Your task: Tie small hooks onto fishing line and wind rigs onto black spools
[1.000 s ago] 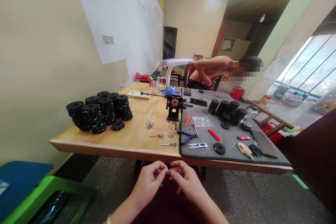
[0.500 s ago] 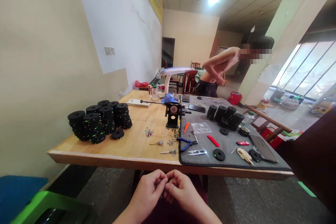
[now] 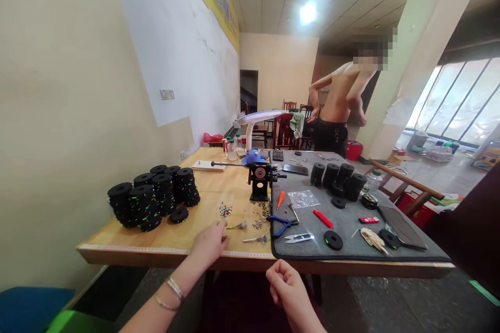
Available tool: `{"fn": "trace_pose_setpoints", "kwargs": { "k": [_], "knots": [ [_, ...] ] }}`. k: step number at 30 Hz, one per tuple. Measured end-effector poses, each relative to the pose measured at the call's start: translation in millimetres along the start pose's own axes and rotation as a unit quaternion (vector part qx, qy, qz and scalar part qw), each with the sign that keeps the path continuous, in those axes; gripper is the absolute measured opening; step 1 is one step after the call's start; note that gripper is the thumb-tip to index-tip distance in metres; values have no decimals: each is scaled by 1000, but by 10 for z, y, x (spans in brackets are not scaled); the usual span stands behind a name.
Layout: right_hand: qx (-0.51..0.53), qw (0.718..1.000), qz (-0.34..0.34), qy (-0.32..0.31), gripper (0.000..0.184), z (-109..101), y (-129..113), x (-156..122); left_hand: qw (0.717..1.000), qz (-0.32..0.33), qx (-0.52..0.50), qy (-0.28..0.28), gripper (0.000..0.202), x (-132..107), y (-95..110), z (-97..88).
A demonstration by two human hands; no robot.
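Note:
My left hand (image 3: 209,243) reaches over the front edge of the wooden table (image 3: 164,244), its fingers bunched together at the tips. It lies just below a small heap of coloured beads (image 3: 224,210) and next to a small metal piece (image 3: 238,226). Whether it holds anything I cannot make out. My right hand (image 3: 286,287) hangs below the table edge, curled into a loose fist; what is inside is hidden. Another small metal piece (image 3: 255,239) lies near the grey mat (image 3: 351,252).
Stacks of black spools (image 3: 152,195) stand at the left, with a black winding device (image 3: 260,179) and a lamp (image 3: 260,117) behind. On the mat lie blue pliers (image 3: 282,223), snips (image 3: 299,238), a red lighter (image 3: 322,218), black rolls (image 3: 338,173) and a tablet (image 3: 402,219). A person (image 3: 344,109) stands at the far end.
My hands, pinched together below the table edge, have parted. The left has moved up onto the table near the beads. The person at the back has straightened up. The view has tilted up.

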State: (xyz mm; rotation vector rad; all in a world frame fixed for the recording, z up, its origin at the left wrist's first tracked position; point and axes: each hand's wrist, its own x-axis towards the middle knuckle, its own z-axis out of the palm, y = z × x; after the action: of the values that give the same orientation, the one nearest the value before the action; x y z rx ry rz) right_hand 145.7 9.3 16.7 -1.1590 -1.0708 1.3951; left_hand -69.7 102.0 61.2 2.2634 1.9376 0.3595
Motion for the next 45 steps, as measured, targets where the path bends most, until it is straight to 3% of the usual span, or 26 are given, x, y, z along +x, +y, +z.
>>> {"fn": "trace_pose_setpoints", "kwargs": {
  "k": [4,13,16,19,24,27,30,33,37,40,42,44,45],
  "knots": [
    [23,999,23,11,45,4,-12,-34,999,-9,39,-8,32,230,-63,14],
    [52,998,42,10,47,-52,54,-59,997,-9,50,50,50,342,40,10],
    [66,997,31,16,45,-58,38,-74,996,30,29,83,44,319,118,-55],
    [81,996,24,29,44,-45,7,-89,991,105,-21,81,26,235,279,-55],
    [95,995,29,32,44,-34,-12,-96,977,183,-107,30,22,101,603,262],
    [101,994,25,40,44,-70,-15,-100,974,175,-142,24,28,124,705,502],
    [110,992,21,55,44,-122,-18,-109,970,157,-185,22,30,165,713,619],
    [118,991,11,69,45,-149,-29,-127,960,138,-242,22,27,111,666,600],
    [115,991,0,73,45,-121,-49,-155,939,103,-328,-2,18,-174,605,527],
    [102,993,-3,57,45,-76,-39,-160,904,48,-419,-63,17,-472,614,514],
    [89,995,-5,45,45,-49,-14,-155,819,-38,-557,-130,18,-649,646,514],
    [70,997,-4,37,44,-29,18,-147,727,-111,-658,-163,22,-778,684,516],
    [59,998,-3,33,44,-21,33,-144,695,-132,-686,-168,24,-823,703,520]
  ]
}}
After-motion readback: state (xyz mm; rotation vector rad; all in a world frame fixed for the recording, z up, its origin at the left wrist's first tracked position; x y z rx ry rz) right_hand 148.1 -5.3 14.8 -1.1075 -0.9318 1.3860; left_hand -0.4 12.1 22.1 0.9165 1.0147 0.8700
